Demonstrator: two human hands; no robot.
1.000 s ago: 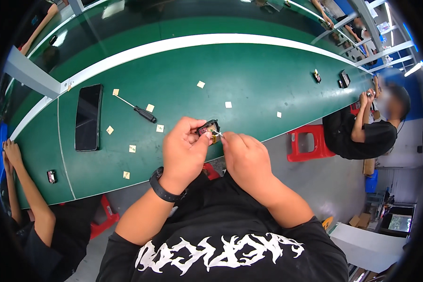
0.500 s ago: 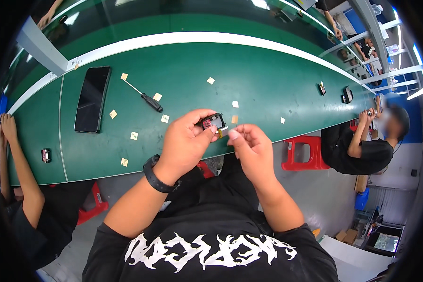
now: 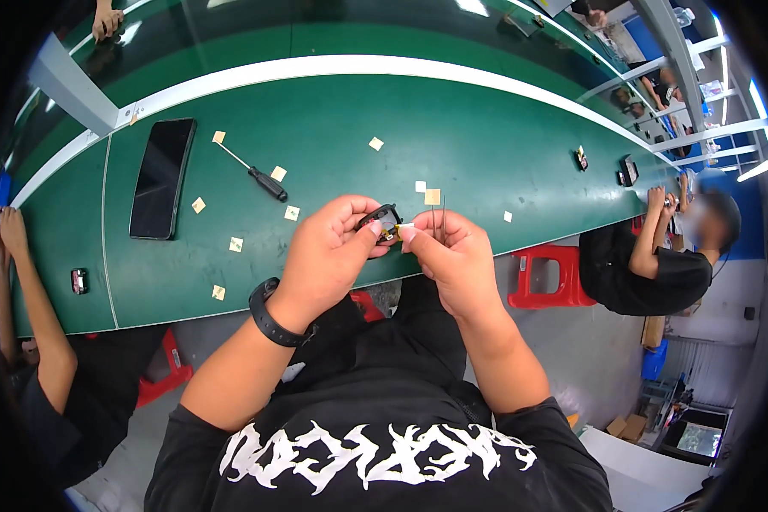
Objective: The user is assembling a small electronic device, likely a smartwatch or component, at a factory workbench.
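My left hand [image 3: 328, 252] is closed around a small black plastic housing [image 3: 390, 213], its thumb pressing on the inside. The housing is tilted open, and thin wires and small parts show within. My right hand [image 3: 456, 260] pinches a small white-and-yellow piece [image 3: 406, 229] against the housing's right edge. Two thin metal prongs, like tweezers [image 3: 442, 218], stick up between the fingers of that same hand. What exactly the white-and-yellow piece is, I cannot make out.
A black phone [image 3: 162, 179] and a black-handled screwdriver [image 3: 267, 183] lie on the green table [image 3: 333, 111], among several small pale paper squares [image 3: 292, 213]. Small black devices [image 3: 79, 281] sit farther off. People sit at both sides; a red stool [image 3: 548, 276] stands at right.
My right hand has brought the white-and-yellow piece up against the housing, and the prongs now show more clearly. The red part seen inside the housing before is now mostly out of sight.
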